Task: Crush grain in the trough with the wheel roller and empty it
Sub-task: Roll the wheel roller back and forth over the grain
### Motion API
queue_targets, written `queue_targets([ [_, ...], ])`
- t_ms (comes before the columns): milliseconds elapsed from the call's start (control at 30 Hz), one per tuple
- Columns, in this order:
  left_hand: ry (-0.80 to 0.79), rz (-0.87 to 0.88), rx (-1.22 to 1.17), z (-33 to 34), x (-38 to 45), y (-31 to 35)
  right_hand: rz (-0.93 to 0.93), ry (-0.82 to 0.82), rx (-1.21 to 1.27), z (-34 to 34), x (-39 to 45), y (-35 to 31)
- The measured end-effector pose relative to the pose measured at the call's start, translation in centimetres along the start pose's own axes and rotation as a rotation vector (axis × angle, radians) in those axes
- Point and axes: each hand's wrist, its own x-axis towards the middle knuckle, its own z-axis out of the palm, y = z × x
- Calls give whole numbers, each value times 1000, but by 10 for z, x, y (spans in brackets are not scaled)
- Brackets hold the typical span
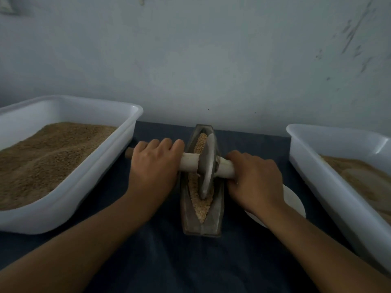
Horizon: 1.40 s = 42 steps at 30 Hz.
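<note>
A narrow boat-shaped metal trough (218, 212) lies lengthwise in front of me on the dark cloth. Pale grain (201, 205) fills its groove, coarser and browner at the far end. The wheel roller's metal disc (208, 166) stands upright in the groove, about mid-length. A pale wooden axle (189, 162) runs through it crosswise. My left hand (153, 166) is closed over the axle's left side, with the rod's end poking out past it. My right hand (255, 178) grips the right side of the axle.
A large white tub (69, 193) heaped with brown grain sits on the left. A second white tub (330, 172) holding paler material stands on the right. A white dish (293, 199) lies partly under my right wrist. A grey wall rises just behind the trough.
</note>
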Motion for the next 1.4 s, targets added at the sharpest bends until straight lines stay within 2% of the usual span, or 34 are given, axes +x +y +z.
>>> queue_targets([
  [300, 96, 63, 11, -8, -18, -1, -15, 44, 39, -11, -27, -6],
  [467, 103, 21, -15, 0, -15, -1, -17, 27, 16, -5, -20, -3],
  [733, -124, 2, 40, 21, 26, -9, 45, -165, -101, 11, 27, 8],
  [933, -371, -11, 85, 31, 67, -17, 138, -469, -70, 18, 70, 20],
  [1133, -524, -2, 43, 42, 93, -23, 138, -627, -30, 27, 97, 31],
  [1267, -544, -33, -2, 45, 91, -27, 108, -670, -46, 28, 108, 32],
  [1400, -491, -69, 11, 42, 76, -23, 57, -563, -104, 23, 99, 28],
])
